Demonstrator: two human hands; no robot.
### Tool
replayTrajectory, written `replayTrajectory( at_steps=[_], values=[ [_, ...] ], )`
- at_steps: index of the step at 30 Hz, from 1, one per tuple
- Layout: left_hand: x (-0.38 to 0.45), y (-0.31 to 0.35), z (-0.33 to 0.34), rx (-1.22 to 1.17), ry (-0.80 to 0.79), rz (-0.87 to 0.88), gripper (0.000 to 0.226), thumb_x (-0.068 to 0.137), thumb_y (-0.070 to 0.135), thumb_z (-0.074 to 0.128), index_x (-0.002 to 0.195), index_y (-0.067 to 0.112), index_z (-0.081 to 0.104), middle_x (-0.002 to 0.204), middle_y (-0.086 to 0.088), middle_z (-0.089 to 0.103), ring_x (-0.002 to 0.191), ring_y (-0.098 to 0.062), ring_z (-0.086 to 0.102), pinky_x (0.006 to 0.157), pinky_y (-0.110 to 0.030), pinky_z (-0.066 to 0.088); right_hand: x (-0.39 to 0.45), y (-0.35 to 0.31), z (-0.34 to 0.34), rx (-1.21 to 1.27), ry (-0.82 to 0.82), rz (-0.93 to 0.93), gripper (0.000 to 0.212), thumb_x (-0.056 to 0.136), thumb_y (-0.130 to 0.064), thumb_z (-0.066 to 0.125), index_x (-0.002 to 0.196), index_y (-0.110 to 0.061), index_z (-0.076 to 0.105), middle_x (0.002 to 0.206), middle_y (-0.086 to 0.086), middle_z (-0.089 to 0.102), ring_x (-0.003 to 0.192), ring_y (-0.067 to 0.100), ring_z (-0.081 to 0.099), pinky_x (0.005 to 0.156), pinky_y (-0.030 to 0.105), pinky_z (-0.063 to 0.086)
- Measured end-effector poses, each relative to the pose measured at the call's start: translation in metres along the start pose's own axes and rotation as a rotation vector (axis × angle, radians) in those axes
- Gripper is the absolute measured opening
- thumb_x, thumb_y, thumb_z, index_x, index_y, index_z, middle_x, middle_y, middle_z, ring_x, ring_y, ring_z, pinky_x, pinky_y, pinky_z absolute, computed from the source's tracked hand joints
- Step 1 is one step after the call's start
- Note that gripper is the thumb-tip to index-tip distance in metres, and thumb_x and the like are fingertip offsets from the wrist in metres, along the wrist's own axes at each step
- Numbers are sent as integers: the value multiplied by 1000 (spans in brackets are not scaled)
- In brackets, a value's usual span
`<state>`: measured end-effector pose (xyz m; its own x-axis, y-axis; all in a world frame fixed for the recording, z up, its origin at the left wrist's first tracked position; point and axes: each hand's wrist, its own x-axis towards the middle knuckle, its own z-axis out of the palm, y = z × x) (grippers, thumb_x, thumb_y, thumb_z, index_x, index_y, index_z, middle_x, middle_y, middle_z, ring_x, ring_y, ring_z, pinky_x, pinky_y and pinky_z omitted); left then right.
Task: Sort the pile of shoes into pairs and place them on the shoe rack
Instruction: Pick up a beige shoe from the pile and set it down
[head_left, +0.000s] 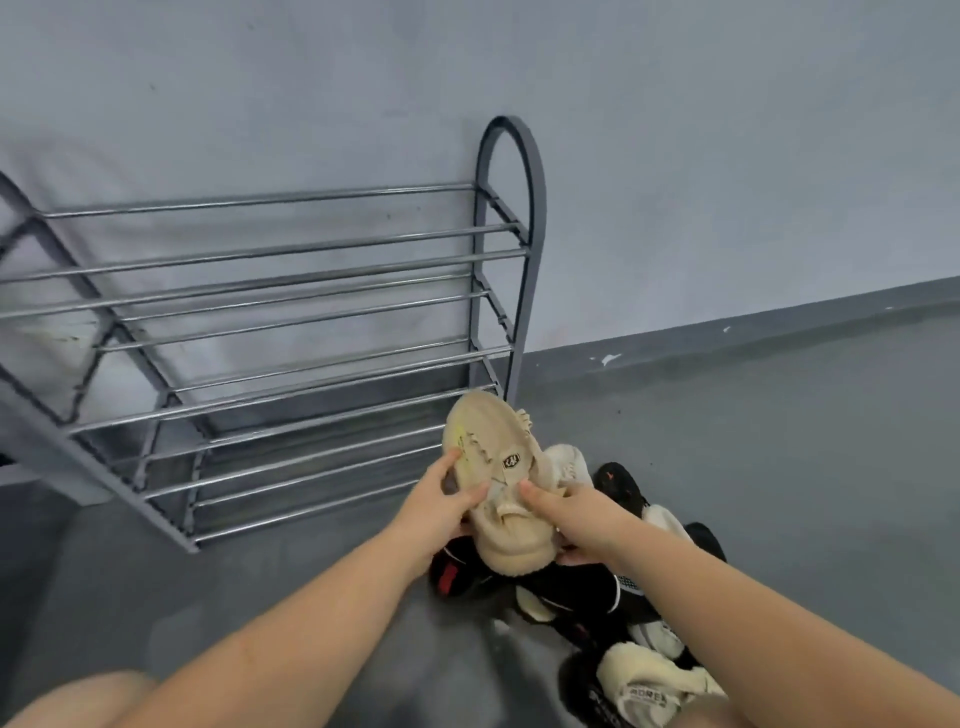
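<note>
A beige knit shoe (493, 441) with a small dark tongue patch is lifted above the pile of shoes (597, 587), its toe pointing toward the rack. My left hand (441, 512) grips its left side, thumb on the upper. My right hand (576, 514) grips its right side near the heel, thumb on top. A second beige shoe (571, 460) lies just behind it. The grey shoe rack (311, 291) with chrome bars stands against the wall at the left, with no shoes on the shelves in view.
The pile on the grey floor holds black shoes (618, 486) and cream shoes (644, 680) to the right of the rack. A grey wall (727, 156) and skirting run behind. My knee (78, 701) shows at the bottom left.
</note>
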<state>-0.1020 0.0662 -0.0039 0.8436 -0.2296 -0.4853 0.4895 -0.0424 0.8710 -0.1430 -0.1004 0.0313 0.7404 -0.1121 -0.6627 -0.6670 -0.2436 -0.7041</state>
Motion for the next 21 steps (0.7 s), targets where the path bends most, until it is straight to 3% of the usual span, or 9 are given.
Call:
replayTrajectory(
  at_steps=[3, 5, 7, 11, 13, 18, 21],
  values=[
    [-34, 8, -31, 60, 44, 104, 75, 86, 14, 67, 147, 29, 27, 138, 1, 49, 110, -22, 59, 84, -37, 55, -29, -7, 33, 48, -22, -39, 53, 87, -55, 57, 126, -19, 51, 121, 2, 59, 106, 19, 57, 72, 31, 55],
    [-57, 14, -51, 115, 57, 188, 75, 86, 16, 68, 148, 26, 27, 136, 6, 48, 107, -10, 55, 71, -16, 51, -48, -13, 56, 80, -21, -84, 48, 89, -52, 55, 123, -20, 51, 113, 0, 60, 100, 18, 58, 77, 35, 56],
    [-76, 17, -70, 151, 66, 241, 73, 86, 18, 68, 147, 23, 30, 134, 6, 51, 99, -4, 55, 61, -7, 46, -63, -20, 76, 104, -31, -133, 44, 91, -51, 53, 121, -19, 52, 111, 1, 62, 96, 17, 61, 73, 34, 56],
    [-111, 22, -104, 119, 64, 278, 51, 86, 15, 67, 131, 25, 46, 107, 16, 60, 89, -1, 60, 61, -10, 50, -90, -33, 109, 83, -65, -197, 43, 90, -53, 52, 120, -23, 53, 115, 2, 65, 102, 20, 63, 77, 38, 58],
    [-126, 24, -118, 107, 60, 308, 52, 86, 14, 67, 133, 26, 46, 102, 20, 58, 86, 1, 60, 59, -11, 50, -103, -40, 121, 59, -74, -220, 43, 91, -53, 51, 121, -23, 54, 116, 2, 64, 104, 21, 62, 81, 41, 57],
    [-149, 29, -143, 105, 78, 345, 63, 86, 14, 67, 140, 26, 38, 113, 14, 59, 87, 0, 60, 61, -11, 50, -127, -51, 140, 21, -117, -267, 38, 94, -48, 49, 122, -24, 51, 115, 1, 63, 97, 22, 64, 85, 45, 56],
    [-158, 33, -151, 66, 53, 315, 62, 86, 10, 66, 138, 32, 40, 123, 5, 59, 90, -12, 65, 65, -23, 54, -130, -50, 146, 0, -148, -315, 33, 94, -45, 50, 121, -25, 53, 115, 1, 65, 98, 21, 65, 83, 45, 57]
  ],
)
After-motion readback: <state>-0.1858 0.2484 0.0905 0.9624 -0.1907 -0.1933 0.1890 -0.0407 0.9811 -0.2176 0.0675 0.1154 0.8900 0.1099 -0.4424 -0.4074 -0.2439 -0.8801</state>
